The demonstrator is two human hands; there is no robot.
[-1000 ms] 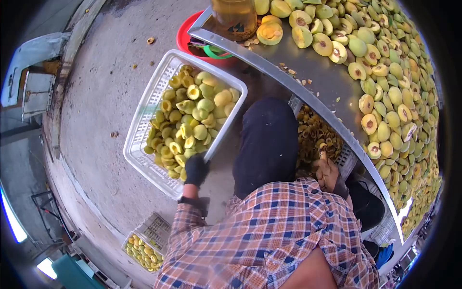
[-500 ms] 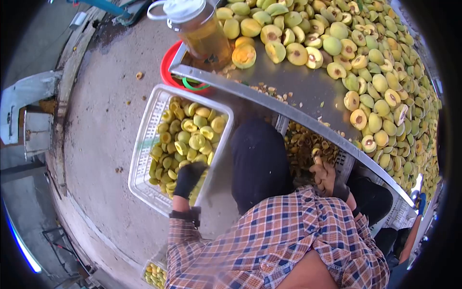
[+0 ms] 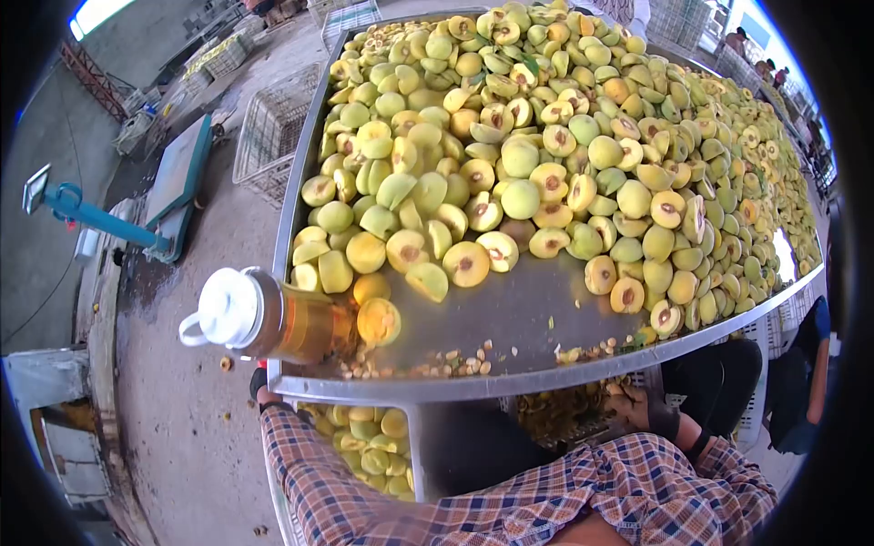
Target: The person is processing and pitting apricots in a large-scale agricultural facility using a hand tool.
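Halved yellow peaches (image 3: 551,182), many with brown pits inside, cover most of a metal table (image 3: 519,314). My left hand (image 3: 259,382), in a dark glove, is at the table's near left corner, close to something red; its fingers are mostly hidden. Under the near edge, my gloved right hand (image 3: 640,409) has its fingers curled above a crate of brown pits and scraps (image 3: 560,409); what they hold is too shaded to make out. Peach halves (image 3: 369,446) fill a white crate (image 3: 415,455) beneath the left corner. A lidded jug of amber liquid (image 3: 291,323) stands on that corner.
Small pale kernels (image 3: 460,364) lie along the table's near edge. A blue platform scale (image 3: 177,173) and a white crate (image 3: 273,136) stand on the floor to the left. Another person's arm (image 3: 819,373) is at the right; more people are farther back.
My view has swung up over the table. My left hand has left the peach halves in the crate and moved forward to the table corner. My right hand stays under the edge.
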